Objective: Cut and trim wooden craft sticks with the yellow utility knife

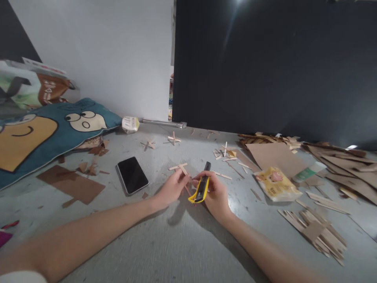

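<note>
A yellow and black cutter (203,188) is held in the right grip (217,195), with the fingers curled around it. Its black end is pointed away from the body, and its yellow end is turned back toward it. A small wooden stick (183,170) is pinched between the thumb and fingers of the left grip (171,188). The two grips are held close together over the grey table (165,251). A thin reddish stick (187,191) can be seen between them, but it is too small and blurry for it to be told which grip it is held by.

Just past the left grip, a pale stick (173,167) is seen near the pinched one. To the left of the left grip, a phone (132,175) is laid face up. Farther left, a flat brown card (70,183) is laid. Well past the left grip, two small stick crosses (174,139) are set out. A little heap of sticks (229,158) is placed past the right grip. To the right of the right grip, a yellow packet (277,184) is laid, with a green and white tube (309,172) beside it. Nearer the body, on that same side, a bundle of sticks (326,232) is laid.
</note>
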{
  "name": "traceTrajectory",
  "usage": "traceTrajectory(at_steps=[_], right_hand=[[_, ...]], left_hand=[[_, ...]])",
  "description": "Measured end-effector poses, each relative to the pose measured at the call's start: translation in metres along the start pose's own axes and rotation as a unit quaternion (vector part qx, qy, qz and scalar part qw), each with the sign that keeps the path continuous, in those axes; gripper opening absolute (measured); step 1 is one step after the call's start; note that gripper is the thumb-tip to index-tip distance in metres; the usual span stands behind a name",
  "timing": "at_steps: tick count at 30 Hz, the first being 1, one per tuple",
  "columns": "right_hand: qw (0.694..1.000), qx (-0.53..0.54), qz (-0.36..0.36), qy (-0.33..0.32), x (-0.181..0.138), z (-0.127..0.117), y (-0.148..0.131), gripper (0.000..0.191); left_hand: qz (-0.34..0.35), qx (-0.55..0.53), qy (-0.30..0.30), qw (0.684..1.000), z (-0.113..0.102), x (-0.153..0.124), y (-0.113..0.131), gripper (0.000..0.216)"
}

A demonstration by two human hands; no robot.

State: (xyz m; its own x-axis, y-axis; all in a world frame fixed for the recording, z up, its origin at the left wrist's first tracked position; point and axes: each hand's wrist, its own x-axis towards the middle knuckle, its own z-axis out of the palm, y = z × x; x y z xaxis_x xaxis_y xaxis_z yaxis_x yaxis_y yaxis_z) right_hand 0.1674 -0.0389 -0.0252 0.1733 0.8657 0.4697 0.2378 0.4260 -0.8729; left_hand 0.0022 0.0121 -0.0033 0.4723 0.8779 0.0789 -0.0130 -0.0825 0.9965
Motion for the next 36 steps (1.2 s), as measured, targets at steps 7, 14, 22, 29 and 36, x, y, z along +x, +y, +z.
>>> traceTrajectory(at_steps=[7, 14, 22, 29, 36], right_hand=[[0.969, -0.189, -0.158, 0.012, -0.006, -0.022, -0.011, 0.017], [0.963, -0.172, -0.200, -0.060, -0.003, -0.019, -0.022, 0.026], [0.956, -0.149, -0.237, -0.088, -0.004, -0.016, -0.022, 0.030], [0.956, -0.147, -0.236, -0.090, -0.004, -0.016, -0.023, 0.027], [0.956, -0.140, -0.236, -0.100, -0.003, -0.017, -0.023, 0.031]], left_hand=[[-0.024, 0.001, 0.010, 1.000, -0.001, 0.000, -0.003, 0.033], [-0.010, 0.037, -0.021, 0.999, -0.003, -0.005, 0.004, 0.029], [-0.017, 0.027, -0.048, 0.998, -0.003, -0.007, 0.004, 0.032], [-0.010, 0.035, -0.049, 0.998, -0.001, -0.006, 0.004, 0.027], [-0.013, 0.037, -0.042, 0.998, -0.001, -0.006, 0.004, 0.031]])
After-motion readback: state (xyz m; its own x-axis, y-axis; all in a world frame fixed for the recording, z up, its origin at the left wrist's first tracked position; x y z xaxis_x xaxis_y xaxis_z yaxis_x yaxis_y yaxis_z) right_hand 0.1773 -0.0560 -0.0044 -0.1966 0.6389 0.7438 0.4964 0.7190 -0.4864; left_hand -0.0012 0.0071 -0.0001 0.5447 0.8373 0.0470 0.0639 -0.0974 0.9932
